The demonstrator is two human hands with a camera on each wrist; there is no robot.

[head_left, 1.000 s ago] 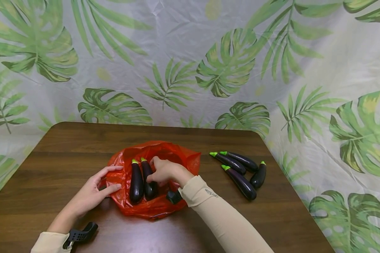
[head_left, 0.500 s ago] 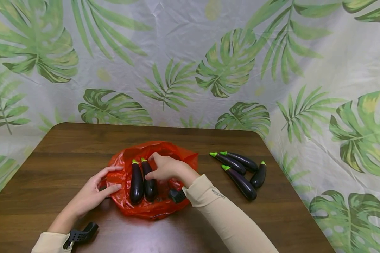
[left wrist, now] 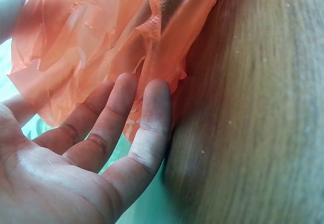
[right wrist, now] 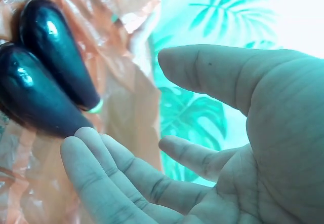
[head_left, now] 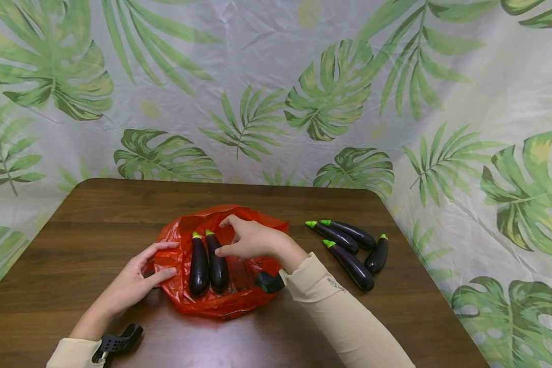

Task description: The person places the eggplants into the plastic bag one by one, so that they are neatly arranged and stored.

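Observation:
Two dark purple eggplants (head_left: 199, 266) with green tips lie side by side inside a spread red plastic bag (head_left: 202, 306) on the table. Over the bag's mouth hovers my right hand (head_left: 257, 239), its thumb and fingers apart and nothing between them. In the right wrist view, its fingertips (right wrist: 76, 150) appear near the lower end of one eggplant (right wrist: 55, 51). My left hand (head_left: 133, 281) rests at the bag's left rim, with thumb and forefinger over the red plastic. The left wrist view has its other fingers (left wrist: 154, 107) extended against the outside of the bag (left wrist: 76, 41).
Several more eggplants (head_left: 349, 266) lie in a loose group on the right of the brown wooden table (head_left: 110, 209). A leaf-print cloth (head_left: 267, 102) hangs behind the table and along its right side.
My right hand has released the right eggplant in the bag, rising and drawing back to the right. The left hand and the eggplants stay in place.

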